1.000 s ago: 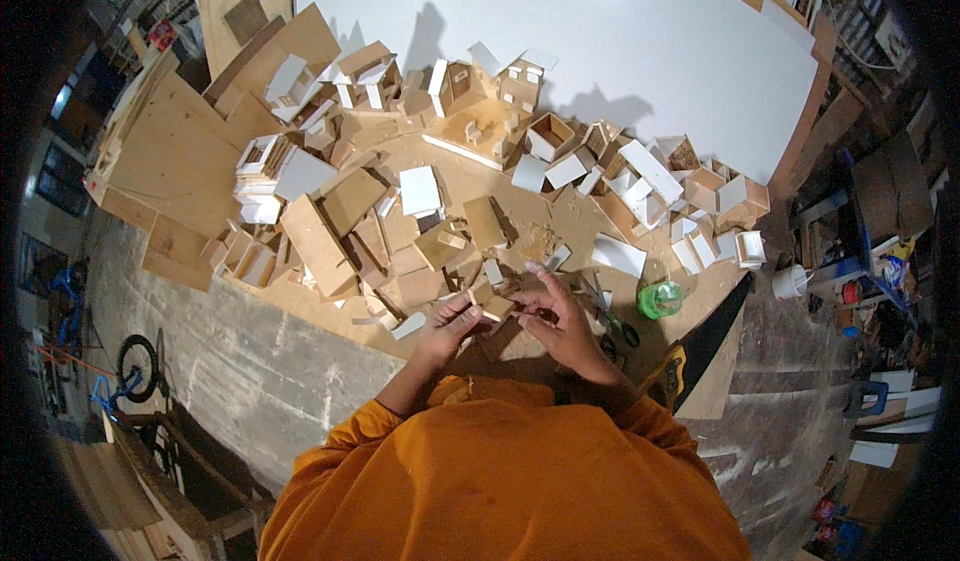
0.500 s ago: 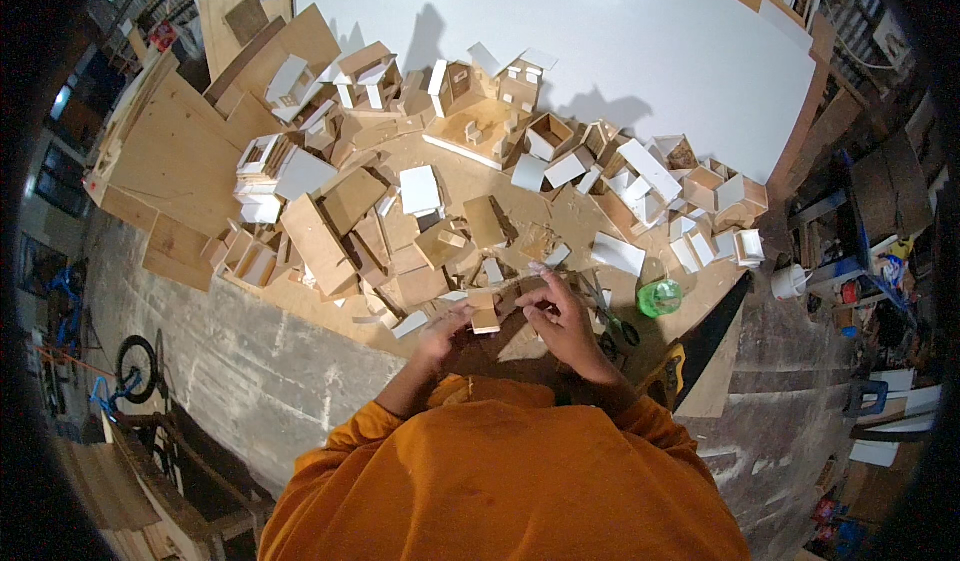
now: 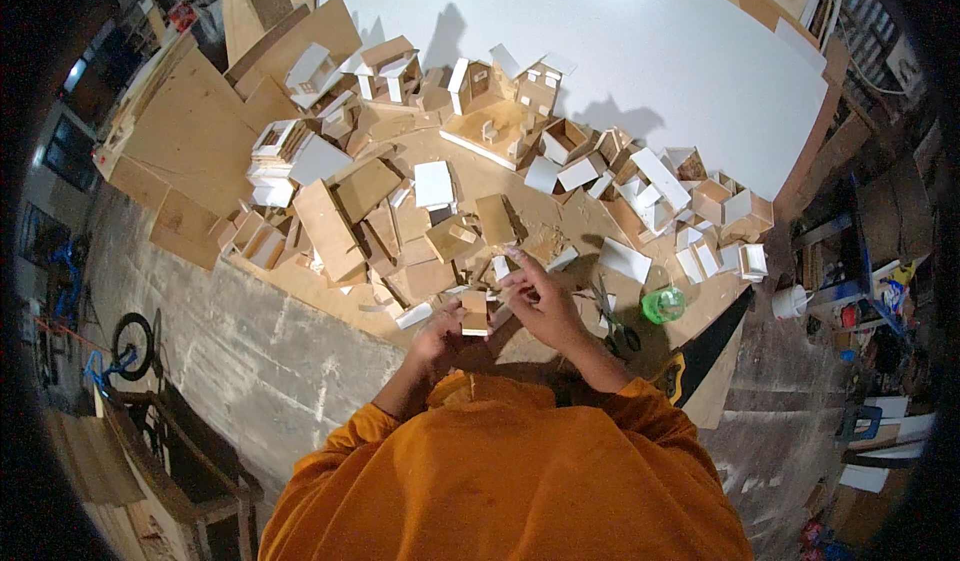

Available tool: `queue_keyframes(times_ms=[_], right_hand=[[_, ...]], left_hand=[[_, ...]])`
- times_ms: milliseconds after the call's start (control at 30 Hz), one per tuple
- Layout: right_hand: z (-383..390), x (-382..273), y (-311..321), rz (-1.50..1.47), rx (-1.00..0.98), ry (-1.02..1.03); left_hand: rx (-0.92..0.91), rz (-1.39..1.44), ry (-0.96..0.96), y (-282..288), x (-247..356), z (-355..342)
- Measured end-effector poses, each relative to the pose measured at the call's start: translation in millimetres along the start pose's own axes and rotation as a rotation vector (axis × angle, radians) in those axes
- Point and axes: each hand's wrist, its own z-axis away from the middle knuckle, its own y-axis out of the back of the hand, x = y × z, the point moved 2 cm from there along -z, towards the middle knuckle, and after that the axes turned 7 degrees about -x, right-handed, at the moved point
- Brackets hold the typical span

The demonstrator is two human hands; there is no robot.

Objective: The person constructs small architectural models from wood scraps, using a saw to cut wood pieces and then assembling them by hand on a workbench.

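Near the front edge of the workbench, my left hand is closed on a small wooden piece, tan on its face with a pale lower edge. My right hand hovers just to the right of that piece, its index finger stretched away from me and its thumb apart. Nothing shows between the right fingers. Beyond the hands lie a tan board and a small wooden block piece. A pair of scissors rests to the right of my right hand.
A green transparent container and a handsaw with a yellow-and-black handle lie at the right. Several small model houses and white offcuts crowd the bench. A model room with tiny furniture stands behind, before a large white board.
My right hand has shifted slightly left, closer to the wooden piece. The left hand has turned the piece a little. The whole view has also shifted slightly.
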Motion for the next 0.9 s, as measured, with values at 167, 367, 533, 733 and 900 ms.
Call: queue_keyframes(times_ms=[167,367,533,733,900], right_hand=[[-0.1,-18.0,-7.0,-0.053,-0.112,0.058],[5.6,-12.2,-11.5,-0.034,-0.085,0.088],[5.4,-21.6,-4.0,-0.069,-0.088,0.044],[4.6,-27.1,-2.0,-0.058,-0.030,0.047],[1.8,-23.0,-3.8,0.025,-0.005,0.073]], left_hand=[[-0.018,0.032,-0.013,-3.2,0.4,5.5],[-0.029,0.038,0.056,-26.2,8.0,6.7],[-0.102,0.053,0.090,-17.9,1.6,0.4],[-0.191,-0.012,0.075,4.2,-4.2,-3.7],[-0.206,0.107,0.138,-7.2,-0.9,2.2]])
